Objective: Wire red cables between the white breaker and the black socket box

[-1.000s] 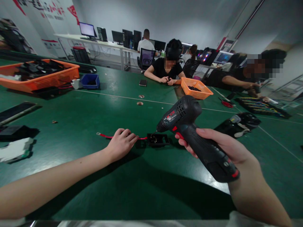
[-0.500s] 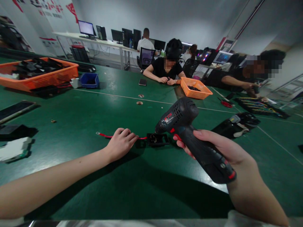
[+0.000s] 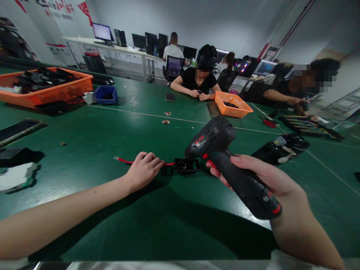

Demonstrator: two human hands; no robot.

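A black cordless screwdriver point(image 3: 216, 138) is in my right hand point(image 3: 270, 176), fingers wrapped round its grip. Its nose points down and left, over a small black housing point(image 3: 188, 166) with brassy metal bits inside. From the housing's left side runs a red cable point(image 3: 125, 161) ending in a ring terminal. My left hand point(image 3: 144, 170) is closed over the cable's middle, just left of the housing, its fingers hiding that stretch. Whether the screwdriver's tip touches the housing cannot be told.
An orange basket point(image 3: 42, 88) of black parts and a blue bin point(image 3: 106, 95) stand at the left. Another orange basket point(image 3: 233, 104) is near a person across the table. A black bottle-like object point(image 3: 281, 149) lies right of the screwdriver. Another person works far right.
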